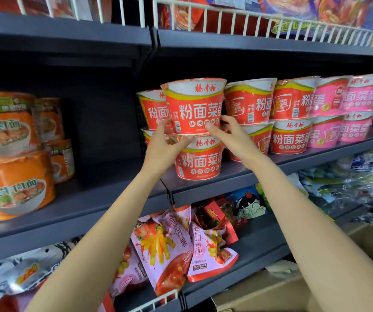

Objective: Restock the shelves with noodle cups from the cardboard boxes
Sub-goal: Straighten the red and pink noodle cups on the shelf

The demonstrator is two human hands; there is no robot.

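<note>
Upper red noodle cup [194,106] is held from both sides: left hand [164,145] curled at its lower left edge, right hand [232,136] with fingers wrapped round its lower right. Both grips are closed on the cup. It is seated upright on a second red cup [200,159], at the front of the grey shelf [226,176]. More red cups [271,113] and pink cups [347,109] are stacked to the right, orange cups [12,154] on the left bay. Cardboard box [271,293] is seen at lower right.
</note>
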